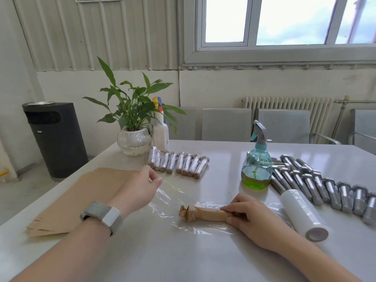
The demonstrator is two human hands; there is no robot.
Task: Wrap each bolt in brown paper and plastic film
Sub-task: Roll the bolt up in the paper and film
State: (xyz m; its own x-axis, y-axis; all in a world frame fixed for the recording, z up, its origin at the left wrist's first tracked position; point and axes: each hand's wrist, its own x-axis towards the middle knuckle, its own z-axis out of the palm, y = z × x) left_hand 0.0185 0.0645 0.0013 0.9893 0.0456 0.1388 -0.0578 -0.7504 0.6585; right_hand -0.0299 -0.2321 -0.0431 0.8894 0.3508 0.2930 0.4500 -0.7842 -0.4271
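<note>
Head view: a person is sitting at a glossy white counter (203, 261), wrapping bolts beneath a window. Far left, a dark waste bin (57, 139) is standing on the floor beside the counter. A stack of brown paper sheets (81, 198) is lying on the counter's left part, its near corners ragged. The left hand (140, 188), above a wrist wearing a pale watch band (102, 215), is reaching over the paper's right edge, fingers curled and thumb meeting fingertips at the far edge of a clear plastic film sheet (175, 200); whether it is actually pinching the film cannot be told. Behind it, a potted plant (133, 127) in a round white bowl and a white spray bottle (160, 131) are standing at the far edge. A row of finished wrapped bolts (179, 164) is lying side by side just in front of them. Near centre, a paper-wrapped bolt (203, 213) is lying across the film, its crumpled end pointing left. The right hand (250, 218) is gripping its right end, fingers curled over the top. Further right, a teal spray bottle (256, 169) holding green liquid is standing on the counter. A film roll (303, 214) is lying just beside the right hand. Bare steel bolts (325, 188) are lying in a row along the right side.
</note>
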